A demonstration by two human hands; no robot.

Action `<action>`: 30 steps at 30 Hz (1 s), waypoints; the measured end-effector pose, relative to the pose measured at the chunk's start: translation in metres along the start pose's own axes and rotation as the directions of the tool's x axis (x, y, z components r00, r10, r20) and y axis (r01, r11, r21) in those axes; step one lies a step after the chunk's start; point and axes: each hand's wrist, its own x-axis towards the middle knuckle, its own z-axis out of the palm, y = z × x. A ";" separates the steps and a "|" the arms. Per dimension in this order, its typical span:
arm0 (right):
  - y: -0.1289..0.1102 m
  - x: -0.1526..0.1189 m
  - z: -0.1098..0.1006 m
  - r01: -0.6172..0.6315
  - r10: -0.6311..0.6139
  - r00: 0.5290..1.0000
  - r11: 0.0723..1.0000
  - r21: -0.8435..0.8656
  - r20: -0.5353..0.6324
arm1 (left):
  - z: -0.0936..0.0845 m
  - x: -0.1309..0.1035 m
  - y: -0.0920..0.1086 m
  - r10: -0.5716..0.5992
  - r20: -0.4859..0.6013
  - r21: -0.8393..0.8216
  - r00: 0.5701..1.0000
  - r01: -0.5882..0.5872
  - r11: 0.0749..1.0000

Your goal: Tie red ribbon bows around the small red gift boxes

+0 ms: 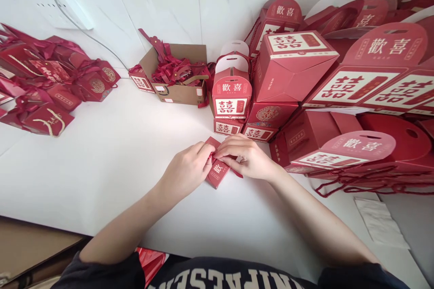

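Observation:
A small red box [217, 177] with pale printed characters lies on the white table [135, 167], near its middle. Both hands meet over its upper part. The fingers of my left hand [190, 162] are pinched on a dark red ribbon [213, 158] at the box's top. From the other side, my right hand [242, 153] has its fingertips pressed together at the same ribbon. A ribbon end sticks out below my right hand, to the right of the box. The fingers hide the middle of the ribbon.
An open cardboard box [179, 95] of red ribbons stands at the back. Large red gift boxes [288, 67] are stacked behind and right of my hands. Ribboned red boxes [50, 113] pile up at the left. White paper [379, 223] lies at the right.

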 end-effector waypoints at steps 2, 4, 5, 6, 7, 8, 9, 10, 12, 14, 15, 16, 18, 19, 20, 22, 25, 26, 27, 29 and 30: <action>-0.002 0.000 0.000 -0.021 0.021 1.000 0.998 0.053 -0.004 | -0.001 0.000 -0.001 0.020 -0.002 0.014 1.000 -0.020 1.000; -0.004 0.001 -0.001 -0.079 0.081 0.997 0.991 0.107 -0.012 | 0.001 0.001 -0.004 0.053 -0.018 0.019 0.998 -0.052 0.998; -0.005 0.001 -0.001 -0.124 0.129 0.991 0.984 0.131 -0.025 | 0.002 0.001 -0.006 0.079 -0.029 0.023 0.996 -0.078 0.997; -0.005 0.002 -0.001 -0.175 0.183 0.982 0.973 0.149 -0.042 | 0.003 0.002 -0.009 0.110 -0.040 0.019 0.993 -0.109 0.994; -0.005 0.002 -0.001 -0.225 0.236 0.970 0.961 0.159 -0.056 | 0.004 0.003 -0.011 0.142 -0.050 0.005 0.989 -0.142 0.990; -0.004 0.001 0.000 -0.266 0.279 0.958 0.950 0.163 -0.063 | 0.006 0.004 -0.014 0.172 -0.060 -0.021 0.983 -0.174 0.985; -0.004 0.001 0.000 -0.298 0.310 0.949 0.941 0.160 -0.058 | 0.007 0.005 -0.017 0.198 -0.071 -0.056 0.978 -0.202 0.978; -0.003 0.001 0.000 -0.319 0.329 0.943 0.935 0.156 -0.042 | 0.008 0.006 -0.019 0.217 -0.083 -0.095 0.973 -0.224 0.970; -0.002 0.000 0.000 -0.348 0.351 0.936 0.924 0.158 0.009 | 0.010 0.008 -0.024 0.239 -0.116 -0.163 0.964 -0.256 0.953; -0.003 0.000 -0.001 -0.364 0.361 0.931 0.913 0.183 0.052 | 0.011 0.009 -0.027 0.263 -0.155 -0.210 0.952 -0.292 0.933; -0.003 0.001 -0.001 -0.370 0.364 0.929 0.908 0.199 0.065 | 0.012 0.009 -0.028 0.277 -0.174 -0.226 0.945 -0.312 0.923; -0.004 0.001 -0.002 -0.374 0.367 0.927 0.902 0.216 0.072 | 0.013 0.009 -0.030 0.292 -0.187 -0.238 0.938 -0.332 0.913; -0.005 0.002 -0.003 -0.383 0.377 0.923 0.891 0.242 0.072 | 0.016 0.009 -0.033 0.321 -0.206 -0.245 0.924 -0.366 0.898; -0.005 0.003 -0.003 -0.389 0.385 0.920 0.886 0.251 0.068 | 0.017 0.009 -0.034 0.331 -0.214 -0.240 0.919 -0.378 0.894; -0.005 0.003 -0.003 -0.396 0.393 0.917 0.881 0.259 0.065 | 0.018 0.008 -0.035 0.337 -0.223 -0.232 0.915 -0.385 0.893; -0.004 0.003 -0.001 -0.413 0.413 0.909 0.870 0.271 0.059 | 0.021 0.008 -0.037 0.350 -0.248 -0.207 0.903 -0.402 0.892; -0.004 0.003 -0.001 -0.449 0.454 0.889 0.846 0.289 0.051 | 0.024 0.009 -0.037 0.382 -0.293 -0.167 0.877 -0.440 0.882; -0.004 0.003 -0.001 -0.460 0.466 0.883 0.837 0.296 0.055 | 0.025 0.010 -0.037 0.392 -0.310 -0.161 0.866 -0.454 0.876; -0.005 0.003 -0.003 -0.470 0.474 0.878 0.829 0.304 0.064 | 0.026 0.010 -0.037 0.400 -0.326 -0.157 0.856 -0.467 0.870; -0.008 0.003 -0.007 -0.478 0.475 0.875 0.823 0.305 0.092 | 0.027 0.009 -0.036 0.408 -0.349 -0.149 0.844 -0.480 0.865; -0.010 0.004 -0.009 -0.480 0.472 0.876 0.828 0.292 0.101 | 0.027 0.009 -0.036 0.411 -0.357 -0.140 0.839 -0.483 0.865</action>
